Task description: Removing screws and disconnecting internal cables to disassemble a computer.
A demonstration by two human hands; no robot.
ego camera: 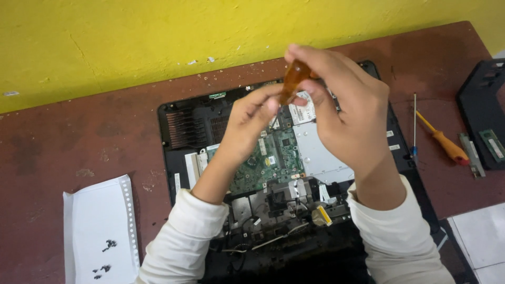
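Observation:
An opened laptop base (pixel 184 121) lies on the table, its green circuit board (pixel 273 158) and silver drive bay (pixel 315 152) exposed. My right hand (pixel 344 115) hovers over it, closed around the amber handle of a screwdriver (pixel 292 80) that points down toward the board. My left hand (pixel 250 123) is beside it, its fingertips pinching the screwdriver's shaft just below the handle. The tip is hidden behind my fingers.
A sheet of white perforated paper (pixel 100 226) with small dark screws lies at the lower left. An orange-handled screwdriver (pixel 444 143) and a thin metal tool (pixel 414 126) rest to the right, near a black plastic part (pixel 481 100) holding a memory module (pixel 493 144). A yellow wall (pixel 158 37) runs behind the reddish-brown table (pixel 79 142).

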